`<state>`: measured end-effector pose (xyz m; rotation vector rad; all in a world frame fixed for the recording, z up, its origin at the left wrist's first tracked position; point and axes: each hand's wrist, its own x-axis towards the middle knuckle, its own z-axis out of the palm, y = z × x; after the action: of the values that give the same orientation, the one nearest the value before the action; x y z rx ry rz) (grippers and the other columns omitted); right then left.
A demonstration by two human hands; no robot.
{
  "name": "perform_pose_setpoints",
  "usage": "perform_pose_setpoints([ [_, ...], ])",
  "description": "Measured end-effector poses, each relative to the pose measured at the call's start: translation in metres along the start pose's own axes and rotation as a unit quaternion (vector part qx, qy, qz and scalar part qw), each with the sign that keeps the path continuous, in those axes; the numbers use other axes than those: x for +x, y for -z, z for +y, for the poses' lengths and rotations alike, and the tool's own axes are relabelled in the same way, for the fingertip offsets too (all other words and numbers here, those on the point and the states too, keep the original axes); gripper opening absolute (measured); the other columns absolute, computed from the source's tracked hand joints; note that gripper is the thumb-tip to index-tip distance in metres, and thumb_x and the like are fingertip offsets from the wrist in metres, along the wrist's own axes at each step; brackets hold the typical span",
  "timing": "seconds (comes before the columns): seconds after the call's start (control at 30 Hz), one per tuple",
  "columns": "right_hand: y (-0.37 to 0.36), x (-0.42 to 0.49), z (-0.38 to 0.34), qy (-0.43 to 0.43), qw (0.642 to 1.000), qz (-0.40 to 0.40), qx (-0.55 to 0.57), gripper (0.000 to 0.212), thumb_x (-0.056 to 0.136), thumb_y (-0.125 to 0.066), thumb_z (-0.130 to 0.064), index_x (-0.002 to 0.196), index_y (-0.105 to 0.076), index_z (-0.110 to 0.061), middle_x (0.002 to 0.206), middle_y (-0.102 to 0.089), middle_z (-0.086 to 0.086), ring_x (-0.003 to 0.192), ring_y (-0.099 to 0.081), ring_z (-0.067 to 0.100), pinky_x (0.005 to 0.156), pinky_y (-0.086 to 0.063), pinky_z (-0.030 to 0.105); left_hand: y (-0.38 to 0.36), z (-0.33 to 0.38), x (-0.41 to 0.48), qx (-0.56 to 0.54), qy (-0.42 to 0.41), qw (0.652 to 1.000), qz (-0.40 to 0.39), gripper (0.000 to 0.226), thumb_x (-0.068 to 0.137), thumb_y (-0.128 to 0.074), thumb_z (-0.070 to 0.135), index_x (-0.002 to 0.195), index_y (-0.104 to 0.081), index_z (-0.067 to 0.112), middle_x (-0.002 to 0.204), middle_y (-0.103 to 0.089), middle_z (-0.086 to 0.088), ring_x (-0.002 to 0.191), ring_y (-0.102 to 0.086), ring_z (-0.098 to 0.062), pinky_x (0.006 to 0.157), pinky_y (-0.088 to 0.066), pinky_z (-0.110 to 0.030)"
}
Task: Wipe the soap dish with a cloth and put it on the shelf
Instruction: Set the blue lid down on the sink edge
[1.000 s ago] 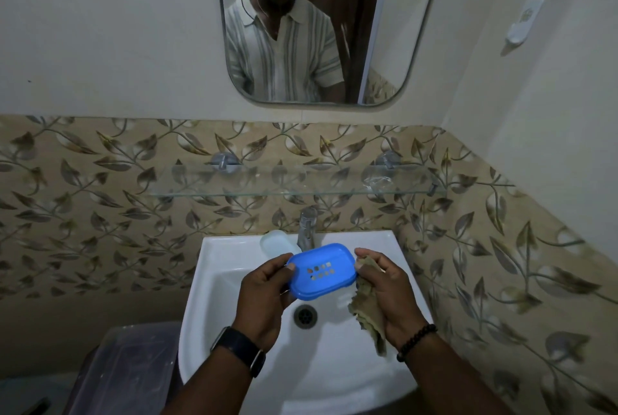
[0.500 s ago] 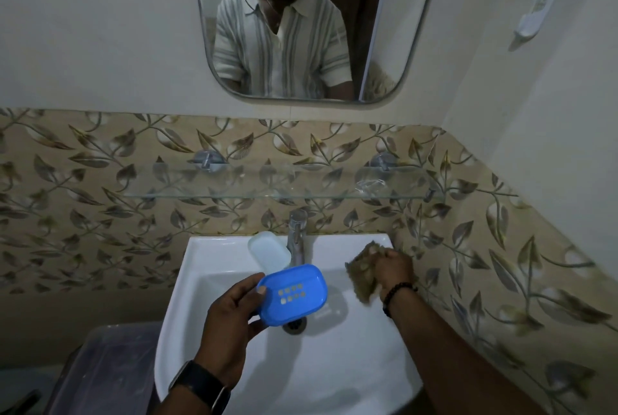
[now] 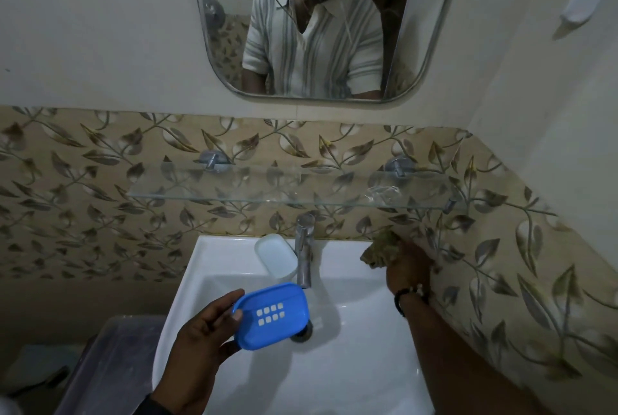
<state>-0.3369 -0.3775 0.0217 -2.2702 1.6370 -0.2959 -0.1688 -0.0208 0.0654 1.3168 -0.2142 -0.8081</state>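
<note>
A blue soap dish (image 3: 272, 314) with a grid of drain holes is held over the white sink (image 3: 351, 364) by my left hand (image 3: 204, 344), which grips its left end. My right hand (image 3: 406, 267) rests at the sink's back right corner against the tiled wall, closed on a crumpled brown cloth (image 3: 381, 249). The glass shelf (image 3: 291, 185) hangs on the wall above the tap, bare except for a small clear item near its right end.
A chrome tap (image 3: 303, 247) stands at the sink's back centre, with a translucent white lid or dish (image 3: 276, 256) just left of it. A mirror (image 3: 321, 23) hangs above. A plastic-covered bin (image 3: 110, 364) sits left of the sink.
My right hand has carried the cloth away from the soap dish to the sink's back right corner. The left hand keeps the dish, now lower over the drain.
</note>
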Motion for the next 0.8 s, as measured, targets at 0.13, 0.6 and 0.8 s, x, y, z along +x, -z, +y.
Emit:
perform_pose_setpoints([
  [0.13, -0.022, -0.009, 0.007, 0.125, 0.989, -0.053, -0.053, 0.045, 0.102, -0.049, -0.025, 0.147, -0.047, -0.019, 0.157, -0.039, 0.004, 0.144, -0.034, 0.025, 0.12, -0.023, 0.037, -0.006, -0.007, -0.001, 0.007, 0.007, 1.0, 0.0, 0.026, 0.088, -0.068, 0.008, 0.11, -0.077, 0.02, 0.103, -0.081, -0.001, 0.085, -0.078, -0.013, 0.059, -0.062, -0.028],
  [0.6, -0.014, -0.013, 0.01, 0.153, 0.985, -0.056, -0.048, 0.048, 0.1, -0.051, -0.037, 0.147, -0.046, -0.026, 0.157, -0.039, 0.003, 0.144, -0.033, 0.023, 0.119, -0.025, 0.037, -0.032, -0.008, -0.003, -0.015, 0.01, 1.0, 0.012, 0.026, 0.095, -0.063, 0.004, 0.116, -0.073, 0.016, 0.109, -0.079, -0.01, 0.095, -0.074, -0.024, 0.072, -0.061, -0.037],
  [0.8, 0.008, -0.063, -0.014, 0.237, 0.936, 0.23, 0.124, 0.031, 0.095, -0.055, -0.012, 0.121, -0.069, -0.002, 0.127, -0.065, 0.019, 0.119, -0.058, 0.042, 0.1, -0.045, 0.057, -0.039, -0.009, -0.001, -0.033, -0.007, 0.999, 0.006, 0.026, 0.096, -0.061, 0.005, 0.12, -0.069, 0.007, 0.115, -0.077, -0.014, 0.095, -0.075, -0.021, 0.072, -0.061, -0.034],
])
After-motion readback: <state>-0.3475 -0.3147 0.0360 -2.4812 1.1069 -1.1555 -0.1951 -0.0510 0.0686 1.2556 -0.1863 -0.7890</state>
